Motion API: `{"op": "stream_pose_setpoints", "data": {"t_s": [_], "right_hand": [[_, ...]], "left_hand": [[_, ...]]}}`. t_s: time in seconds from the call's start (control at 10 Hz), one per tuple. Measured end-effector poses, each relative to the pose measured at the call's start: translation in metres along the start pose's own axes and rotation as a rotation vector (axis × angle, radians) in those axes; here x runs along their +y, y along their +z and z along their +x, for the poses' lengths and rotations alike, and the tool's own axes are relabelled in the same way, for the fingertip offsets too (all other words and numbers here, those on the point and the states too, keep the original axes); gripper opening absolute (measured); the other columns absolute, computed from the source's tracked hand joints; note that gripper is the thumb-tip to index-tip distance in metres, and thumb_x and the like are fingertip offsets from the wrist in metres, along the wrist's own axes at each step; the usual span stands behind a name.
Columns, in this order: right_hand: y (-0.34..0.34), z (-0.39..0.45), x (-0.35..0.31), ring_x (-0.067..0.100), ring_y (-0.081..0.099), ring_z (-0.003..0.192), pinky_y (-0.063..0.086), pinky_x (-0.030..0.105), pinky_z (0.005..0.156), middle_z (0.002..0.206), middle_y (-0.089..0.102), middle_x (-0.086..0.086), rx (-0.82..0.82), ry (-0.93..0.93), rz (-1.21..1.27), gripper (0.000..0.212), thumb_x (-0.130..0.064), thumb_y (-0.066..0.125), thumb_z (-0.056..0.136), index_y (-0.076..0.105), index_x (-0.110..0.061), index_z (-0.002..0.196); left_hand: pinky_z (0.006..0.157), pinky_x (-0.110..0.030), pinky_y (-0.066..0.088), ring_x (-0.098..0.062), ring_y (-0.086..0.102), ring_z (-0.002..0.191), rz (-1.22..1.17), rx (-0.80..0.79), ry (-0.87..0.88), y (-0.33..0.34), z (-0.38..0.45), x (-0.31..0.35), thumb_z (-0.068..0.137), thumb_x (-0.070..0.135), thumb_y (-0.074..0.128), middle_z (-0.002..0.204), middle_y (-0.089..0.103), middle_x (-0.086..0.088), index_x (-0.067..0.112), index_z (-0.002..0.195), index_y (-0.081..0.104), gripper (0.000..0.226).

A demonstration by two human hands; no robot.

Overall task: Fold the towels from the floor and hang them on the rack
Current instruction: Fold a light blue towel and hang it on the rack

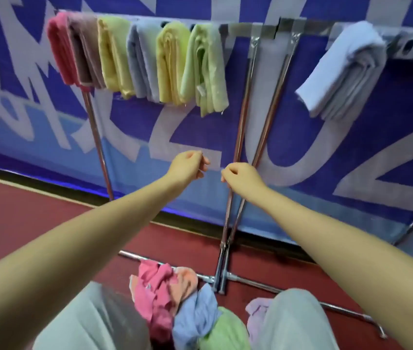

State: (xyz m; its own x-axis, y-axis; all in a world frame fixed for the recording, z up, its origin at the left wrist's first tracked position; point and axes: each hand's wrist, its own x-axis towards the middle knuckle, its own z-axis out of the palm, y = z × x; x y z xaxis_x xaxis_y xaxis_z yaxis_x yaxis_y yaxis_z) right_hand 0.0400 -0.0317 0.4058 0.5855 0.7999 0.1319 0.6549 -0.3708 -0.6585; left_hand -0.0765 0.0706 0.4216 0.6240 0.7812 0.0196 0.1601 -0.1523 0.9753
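Pink, at the far left of the rack's top bar, is the first folded towel, and beside it hang a brown towel, a yellow towel, a pale blue-grey towel, a second yellow towel and a light green towel, each touching its neighbour and draped over the chrome bar. Then a bare stretch of bar follows, where two slanted metal struts run down to the base rail on the dark red floor. Well apart, toward the right end of the bar, hangs a folded white towel. Behind it all stands a blue banner with large white characters. In mid-frame both arms reach forward: the left hand has its fingers loosely curled and holds nothing that shows, and the right hand, just beside it, is likewise curled with nothing visible in it, in front of the struts. Low in the view, between the person's knees in light grey trousers, lies a crumpled heap on the floor: a pink towel on the floor, a peach one, a blue one, a green one, and a lilac one against the right knee.
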Motion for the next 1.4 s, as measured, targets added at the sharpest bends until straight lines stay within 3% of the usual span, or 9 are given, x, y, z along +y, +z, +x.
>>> {"op": "stream_pose_setpoints", "data": {"t_s": [0.3, 0.4, 0.5, 0.6, 0.8, 1.0, 1.1, 1.2, 1.4], "right_hand": [[0.197, -0.104, 0.142, 0.015, 0.046, 0.048, 0.041, 0.036, 0.056, 0.045, 0.051, -0.004, -0.241, 0.532, 0.322, 0.031, -0.019, 0.052, 0.085, 0.055, -0.014, 0.055], [0.244, -0.132, 0.194, 0.016, 0.046, 0.047, 0.036, 0.024, 0.050, 0.049, 0.053, 0.000, -0.196, 0.805, 0.420, 0.033, -0.015, 0.051, 0.087, 0.055, -0.015, 0.055], [0.295, -0.167, 0.247, 0.022, 0.046, 0.054, 0.035, 0.031, 0.056, 0.053, 0.053, 0.002, -0.209, 1.000, 0.410, 0.025, -0.023, 0.050, 0.076, 0.055, -0.014, 0.053], [0.344, -0.195, 0.294, 0.025, 0.049, 0.060, 0.035, 0.032, 0.056, 0.055, 0.053, 0.003, -0.272, 1.136, 0.410, 0.020, -0.030, 0.045, 0.059, 0.057, -0.014, 0.055], [0.390, -0.189, 0.334, 0.025, 0.057, 0.073, 0.051, 0.039, 0.071, 0.071, 0.060, 0.007, -0.363, 1.254, 0.365, 0.013, -0.026, 0.052, 0.068, 0.055, -0.018, 0.058], [0.396, -0.153, 0.329, 0.021, 0.055, 0.080, 0.047, 0.030, 0.071, 0.076, 0.058, 0.002, -0.371, 1.290, 0.344, 0.023, -0.029, 0.052, 0.092, 0.057, -0.018, 0.071], [0.417, -0.152, 0.334, 0.021, 0.057, 0.090, 0.046, 0.035, 0.090, 0.077, 0.060, 0.005, -0.385, 1.315, 0.388, 0.026, -0.032, 0.057, 0.093, 0.060, -0.016, 0.073], [0.439, -0.154, 0.336, 0.025, 0.064, 0.093, 0.045, 0.027, 0.082, 0.096, 0.068, 0.009, -0.410, 1.313, 0.456, 0.043, -0.053, 0.064, 0.080, 0.069, -0.013, 0.096], [0.441, -0.136, 0.333, 0.022, 0.059, 0.091, 0.052, 0.039, 0.091, 0.093, 0.062, 0.003, -0.303, 1.391, 0.688, 0.010, -0.031, 0.056, 0.090, 0.053, -0.024, 0.083]], "left_hand": [[0.043, -0.015, 0.033, -0.012, 0.046, 0.052, 0.102, -0.124, -0.490, 0.032, -0.051, -0.228, 0.097, 0.008, 0.040, 0.065, 0.054, 0.000, 0.020, 0.073, 0.057, 0.032], [0.041, -0.014, 0.036, -0.011, 0.048, 0.049, 0.163, -0.180, -0.552, 0.052, -0.055, -0.288, 0.098, 0.005, 0.039, 0.056, 0.053, 0.001, 0.018, 0.068, 0.053, 0.035], [0.073, -0.035, 0.051, -0.035, 0.063, 0.085, 0.263, -0.287, -0.630, 0.069, -0.056, -0.342, 0.098, 0.006, 0.043, 0.080, 0.063, -0.015, 0.009, 0.081, 0.061, 0.025], [0.091, -0.040, 0.046, -0.040, 0.059, 0.110, 0.309, -0.340, -0.685, 0.077, -0.056, -0.395, 0.098, 0.006, 0.044, 0.115, 0.064, -0.026, -0.007, 0.110, 0.062, 0.026], [0.081, -0.041, 0.051, -0.044, 0.066, 0.094, 0.586, -0.384, -0.559, 0.091, -0.054, -0.463, 0.087, 0.030, 0.029, 0.101, 0.067, -0.032, -0.013, 0.098, 0.067, 0.058], [0.102, -0.038, 0.036, -0.039, 0.047, 0.122, 0.584, -0.283, -0.727, 0.102, -0.049, -0.504, 0.092, 0.014, 0.050, 0.128, 0.053, -0.026, 0.001, 0.132, 0.051, 0.042], [0.100, -0.037, 0.036, -0.039, 0.049, 0.122, 0.567, -0.238, -0.757, 0.100, -0.043, -0.526, 0.092, 0.010, 0.056, 0.132, 0.051, -0.025, 0.003, 0.137, 0.045, 0.047], [0.094, -0.033, 0.039, -0.035, 0.054, 0.119, 0.541, -0.287, -0.830, 0.097, -0.037, -0.539, 0.093, 0.014, 0.058, 0.130, 0.056, -0.022, 0.005, 0.138, 0.045, 0.048], [0.099, -0.029, 0.035, -0.031, 0.051, 0.125, 0.595, -0.428, -0.872, 0.097, -0.028, -0.538, 0.095, 0.019, 0.055, 0.135, 0.054, -0.018, 0.002, 0.132, 0.053, 0.041]]}}
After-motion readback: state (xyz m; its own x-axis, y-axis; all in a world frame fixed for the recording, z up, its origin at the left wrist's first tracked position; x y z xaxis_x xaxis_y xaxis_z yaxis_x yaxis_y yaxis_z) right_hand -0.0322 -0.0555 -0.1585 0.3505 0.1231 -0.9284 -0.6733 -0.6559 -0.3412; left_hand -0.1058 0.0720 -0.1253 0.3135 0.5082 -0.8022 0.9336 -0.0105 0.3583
